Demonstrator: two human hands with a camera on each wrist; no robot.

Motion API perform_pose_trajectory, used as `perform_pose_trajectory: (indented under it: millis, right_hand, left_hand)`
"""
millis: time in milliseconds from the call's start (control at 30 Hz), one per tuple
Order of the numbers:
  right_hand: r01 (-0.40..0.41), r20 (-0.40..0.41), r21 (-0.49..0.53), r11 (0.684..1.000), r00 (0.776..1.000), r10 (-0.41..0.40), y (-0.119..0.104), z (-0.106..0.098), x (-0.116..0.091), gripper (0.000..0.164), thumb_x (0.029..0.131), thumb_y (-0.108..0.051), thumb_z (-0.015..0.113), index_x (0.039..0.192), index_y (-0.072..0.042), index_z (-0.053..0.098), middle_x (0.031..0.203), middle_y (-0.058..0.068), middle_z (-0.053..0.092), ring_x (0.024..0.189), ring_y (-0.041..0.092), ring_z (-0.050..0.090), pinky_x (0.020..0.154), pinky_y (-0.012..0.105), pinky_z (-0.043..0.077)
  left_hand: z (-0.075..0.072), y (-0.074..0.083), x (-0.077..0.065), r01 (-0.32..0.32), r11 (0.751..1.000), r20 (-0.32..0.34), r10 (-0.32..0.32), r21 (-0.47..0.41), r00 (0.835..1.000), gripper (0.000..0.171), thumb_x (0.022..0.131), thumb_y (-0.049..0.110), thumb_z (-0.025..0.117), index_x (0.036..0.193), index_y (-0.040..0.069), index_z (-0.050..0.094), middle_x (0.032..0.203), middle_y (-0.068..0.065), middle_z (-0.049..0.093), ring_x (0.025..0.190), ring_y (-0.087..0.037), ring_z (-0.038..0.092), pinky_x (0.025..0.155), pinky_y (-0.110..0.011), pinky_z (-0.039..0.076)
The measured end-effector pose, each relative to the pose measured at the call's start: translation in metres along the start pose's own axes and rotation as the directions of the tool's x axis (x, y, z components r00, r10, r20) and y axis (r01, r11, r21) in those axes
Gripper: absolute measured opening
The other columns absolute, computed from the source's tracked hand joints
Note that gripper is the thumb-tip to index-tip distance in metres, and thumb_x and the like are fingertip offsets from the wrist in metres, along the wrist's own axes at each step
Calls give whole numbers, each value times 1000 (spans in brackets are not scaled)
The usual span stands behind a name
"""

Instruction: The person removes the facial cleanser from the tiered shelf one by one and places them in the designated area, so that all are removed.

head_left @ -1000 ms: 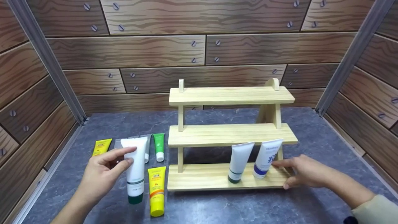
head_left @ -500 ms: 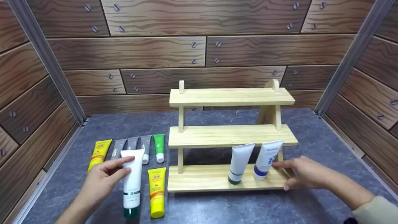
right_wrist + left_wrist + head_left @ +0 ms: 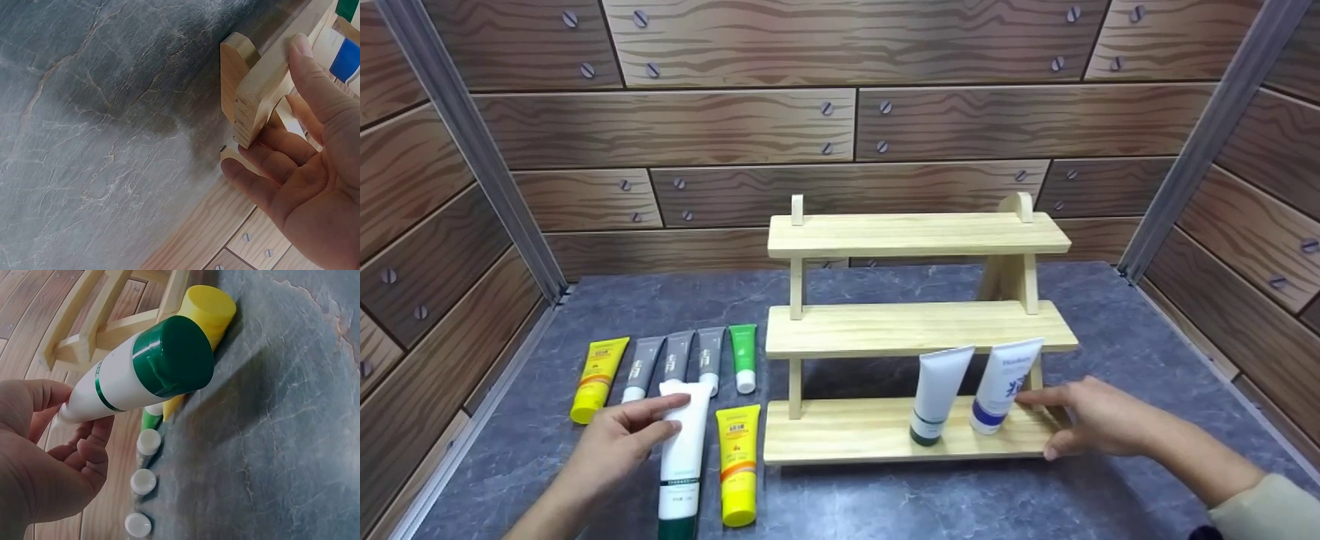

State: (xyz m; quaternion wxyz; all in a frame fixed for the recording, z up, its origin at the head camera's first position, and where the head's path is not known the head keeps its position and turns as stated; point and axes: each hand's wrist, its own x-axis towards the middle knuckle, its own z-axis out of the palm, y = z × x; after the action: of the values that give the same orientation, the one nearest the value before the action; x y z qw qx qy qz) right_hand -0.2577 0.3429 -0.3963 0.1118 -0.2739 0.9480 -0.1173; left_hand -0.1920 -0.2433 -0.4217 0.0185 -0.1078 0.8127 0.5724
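My left hand [image 3: 619, 442] pinches a white squeeze tube with a dark green cap [image 3: 682, 457] near its flat end, between thumb and fingers. In the left wrist view, the tube's green cap [image 3: 174, 357] points toward the camera, above the table. My right hand [image 3: 1099, 420] holds the right end of the bottom board of a three-tier wooden display shelf [image 3: 840, 435]. The right wrist view shows its thumb [image 3: 306, 62] on the board's front edge and the other fingers around its end. On that board stand a white tube with a green cap [image 3: 941, 390] and one with a blue cap [image 3: 1005, 386].
Left of the shelf lie two yellow tubes [image 3: 739, 465] [image 3: 600, 379], several grey tubes with white caps [image 3: 679, 356] and a green tube [image 3: 744, 356]. Wood-patterned walls [image 3: 750, 124] enclose the dark marbled tabletop [image 3: 877, 502].
My left hand has moved down toward the near edge with the white tube, uncovering the grey tubes and left yellow tube. The right hand stays at the shelf's end.
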Motion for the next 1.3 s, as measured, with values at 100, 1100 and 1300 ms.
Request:
perform_pose_trajectory:
  millis: [100, 1100, 1300]
  right_hand:
    - [-2, -2, -3, 1000, 1000, 2, 0, 0, 0, 79, 74, -46, 93, 142, -12, 69, 97, -10, 63, 86, 13, 53, 82, 50, 50]
    - [-50, -22, -13, 999, 999, 50, -3, 1, 0, 81, 70, -44, 94, 140, -11, 70, 117, 4, 75, 99, 25, 65, 98, 73, 43]
    - [-36, -23, -7, 999, 999, 36, -2, 0, -1, 81, 71, -45, 94, 141, -12, 70, 107, -3, 71, 92, 19, 60, 93, 68, 48]
  left_hand:
    - [0, -3, 1, 2, 1000, 7, -2, 1, 1000, 37, 98, 6, 73, 134, 9, 75, 111, -7, 73, 67, -18, 48, 55, -26, 41]
    - [9, -24, 15, 24, 1000, 31, -24, -17, 999, 36, 96, 1, 71, 131, -1, 73, 134, -16, 71, 124, -28, 64, 91, -32, 57]
    - [12, -28, 17, 46, 999, 40, -47, 12, 998, 37, 96, 3, 70, 133, -1, 72, 131, -18, 71, 106, -21, 67, 81, -30, 55]
